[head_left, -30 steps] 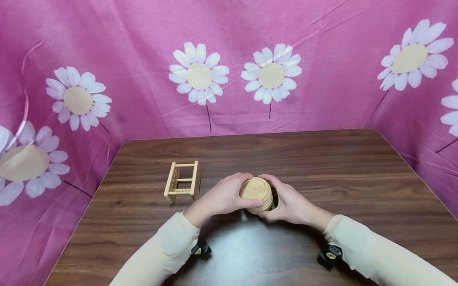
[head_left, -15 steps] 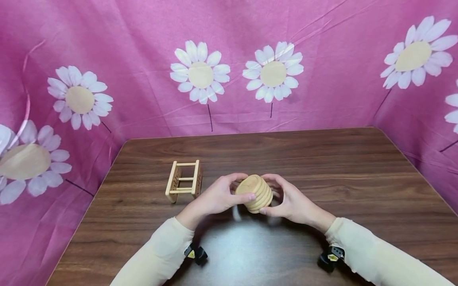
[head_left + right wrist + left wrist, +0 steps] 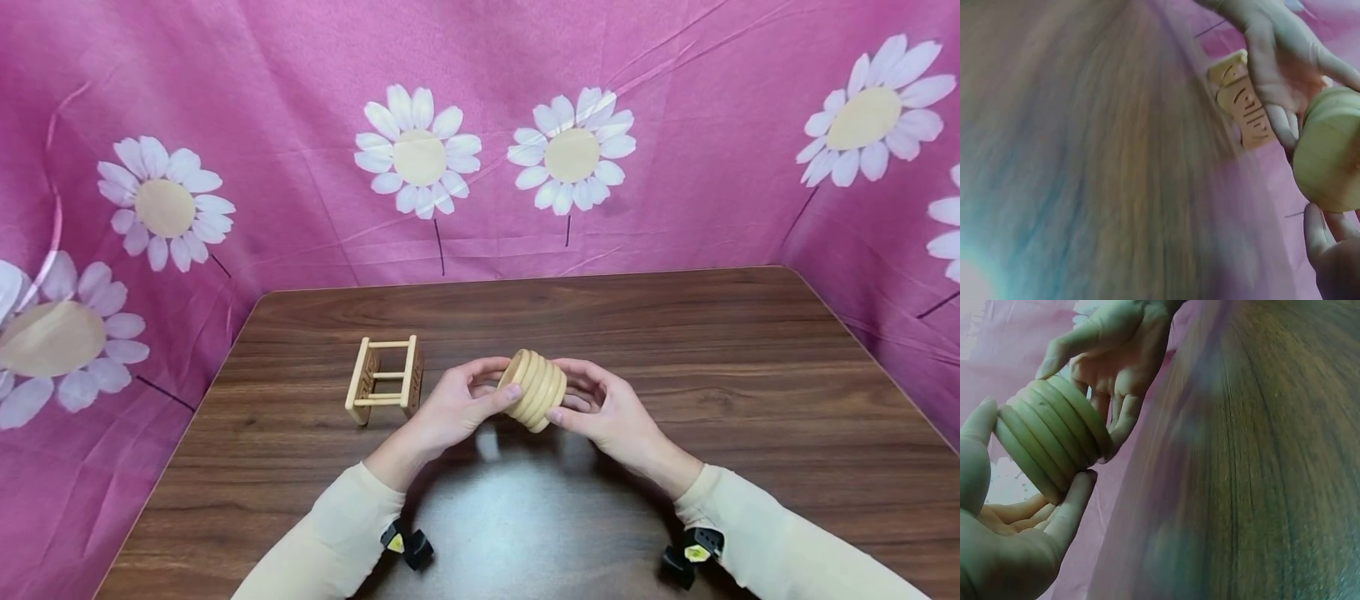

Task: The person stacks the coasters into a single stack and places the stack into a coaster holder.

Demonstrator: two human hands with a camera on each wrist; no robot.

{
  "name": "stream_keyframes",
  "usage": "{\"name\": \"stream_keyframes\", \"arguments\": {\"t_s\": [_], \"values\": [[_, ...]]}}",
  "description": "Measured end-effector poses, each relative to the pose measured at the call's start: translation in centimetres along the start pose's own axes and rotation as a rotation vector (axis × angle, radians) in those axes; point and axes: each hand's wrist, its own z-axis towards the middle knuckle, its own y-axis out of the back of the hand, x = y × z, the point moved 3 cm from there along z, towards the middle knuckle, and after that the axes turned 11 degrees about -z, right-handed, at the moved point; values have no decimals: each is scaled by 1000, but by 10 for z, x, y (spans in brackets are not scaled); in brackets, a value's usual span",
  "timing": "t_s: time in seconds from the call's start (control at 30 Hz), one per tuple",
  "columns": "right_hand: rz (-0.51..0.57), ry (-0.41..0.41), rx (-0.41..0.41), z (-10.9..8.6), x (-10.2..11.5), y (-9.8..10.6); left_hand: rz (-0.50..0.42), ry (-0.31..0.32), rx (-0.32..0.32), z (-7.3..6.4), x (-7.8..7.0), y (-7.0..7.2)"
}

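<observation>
A stack of several round wooden coasters (image 3: 537, 390) is held between both hands above the table, tipped on its side so the flat faces point left and right. My left hand (image 3: 455, 408) grips the left end with thumb in front and fingers behind. At the other end, my right hand (image 3: 618, 415) pinches the stack between thumb and fingers. The left wrist view shows the edges of the coasters (image 3: 1054, 434) pressed together. In the right wrist view the flat pale face of the end coaster (image 3: 1332, 156) is visible.
A small wooden rack (image 3: 385, 379) with rod crossbars stands on the brown wood-grain table (image 3: 675, 333), left of the hands. Its cut-out side panel (image 3: 1244, 103) shows in the right wrist view. A pink cloth (image 3: 495, 50) with white flowers hangs around the table.
The stack has been lifted slightly and tilted from nearly upright to lying sideways between both hands. Both hands have turned with it. The rack has stayed in place.
</observation>
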Motion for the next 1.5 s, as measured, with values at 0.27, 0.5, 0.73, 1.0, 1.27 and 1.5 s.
{"name": "stream_keyframes", "arguments": {"t_s": [0.27, 0.5, 0.73, 1.0, 1.27, 1.5], "values": [[105, 33, -60, 4, 8, -11, -61, -34, 13, -9, -7, 10], [201, 33, -71, 12, 18, -28, -161, -45, -3, -17, -12, 22], [216, 45, -74, 22, 30, -44, -134, -53, -43, -25, -17, 38], [203, 60, -27, 39, 36, -59, -84, -75, -67, -34, -25, 59], [193, 59, 53, 58, 46, -84, 37, -87, -100, -49, -35, 89], [170, 92, 87, 75, 49, -106, 2, -109, -73, -61, -37, 117]]}}
